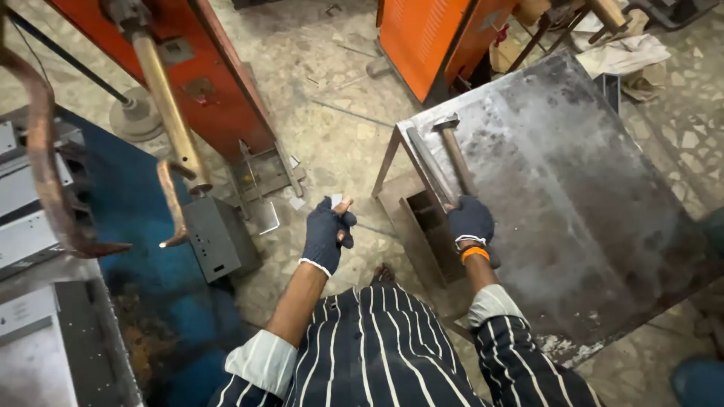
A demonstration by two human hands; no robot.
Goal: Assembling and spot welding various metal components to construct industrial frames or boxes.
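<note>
Two gloved hands: right hand point(471, 221) grips one hammer point(455, 154), left hand point(326, 234) pinches one metal piece point(337, 200).

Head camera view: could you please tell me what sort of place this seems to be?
Probably a metal fabrication workshop. An orange welding machine with copper arms stands on the stone floor, the right hand grips a hammer on a scorched steel table, and the left hand holds a small metal piece.
</note>
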